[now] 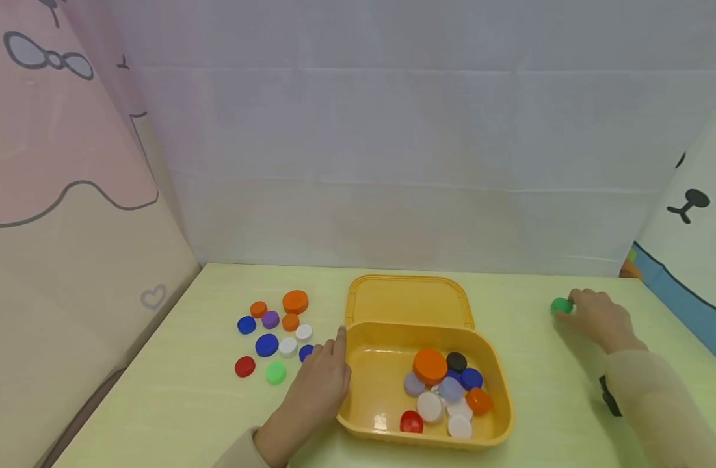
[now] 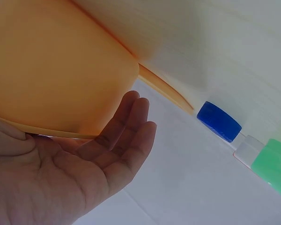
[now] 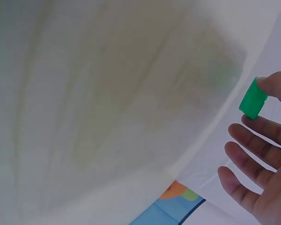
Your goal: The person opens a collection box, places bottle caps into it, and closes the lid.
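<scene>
My right hand [image 1: 600, 318] pinches a green bottle cap [image 1: 561, 305] between thumb and forefinger, out at the right of the table. In the right wrist view the cap [image 3: 254, 98] is seen edge-on, with the other fingers spread beside it. My left hand [image 1: 319, 377] rests against the left rim of a yellow plastic box [image 1: 504, 390], its forefinger stretched along the rim. From the left wrist view, loosely bent fingers [image 2: 138, 140] lie by the box's outer wall. Inside the box, mostly toward the right, lie several caps, among them a large orange cap [image 1: 430, 366] and a red cap [image 1: 411, 421].
Left of the box, loose caps are scattered on the pale table [image 1: 176, 403], including a light green cap [image 1: 276, 372] and a blue cap [image 1: 266, 345]. The yellow lid [image 1: 407, 299] lies behind the box. White cloth [image 1: 393, 162] hangs along the back.
</scene>
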### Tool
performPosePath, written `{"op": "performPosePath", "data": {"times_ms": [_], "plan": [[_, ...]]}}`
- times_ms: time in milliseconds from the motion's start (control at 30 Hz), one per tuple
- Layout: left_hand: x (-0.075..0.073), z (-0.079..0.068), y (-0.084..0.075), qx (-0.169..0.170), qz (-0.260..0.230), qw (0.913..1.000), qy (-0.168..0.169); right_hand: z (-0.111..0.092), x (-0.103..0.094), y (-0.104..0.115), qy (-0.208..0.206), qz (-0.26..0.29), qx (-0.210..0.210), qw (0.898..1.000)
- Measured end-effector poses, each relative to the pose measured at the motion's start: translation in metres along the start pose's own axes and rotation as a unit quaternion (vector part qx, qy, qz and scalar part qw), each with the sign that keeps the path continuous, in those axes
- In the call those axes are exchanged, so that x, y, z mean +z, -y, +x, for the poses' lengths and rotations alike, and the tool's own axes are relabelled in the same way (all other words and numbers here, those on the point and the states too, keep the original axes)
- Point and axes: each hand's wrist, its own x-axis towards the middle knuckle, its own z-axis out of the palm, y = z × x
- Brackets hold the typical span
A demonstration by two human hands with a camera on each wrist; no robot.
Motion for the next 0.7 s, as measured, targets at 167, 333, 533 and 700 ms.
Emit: {"op": "performPosePath", "data": {"times_ms": [167, 333, 533, 700], "plan": [[0.000, 0.000, 0.000, 0.005, 0.001, 1.0000, -0.005, -0.006, -0.001, 0.011, -0.028, -0.012, -0.015, 0.999], [0.002, 0.000, 0.001, 0.008, 0.005, 0.9999, -0.013, -0.016, -0.005, 0.026, -0.057, -0.019, -0.032, 0.998], [0.001, 0.000, 0.000, 0.009, 0.003, 0.9999, -0.010, -0.032, -0.008, 0.054, -0.131, -0.034, -0.076, 0.988], [0.001, -0.001, -0.001, 0.008, -0.001, 0.9999, -0.009, -0.046, -0.013, 0.085, -0.196, -0.048, -0.125, 0.971]]}}
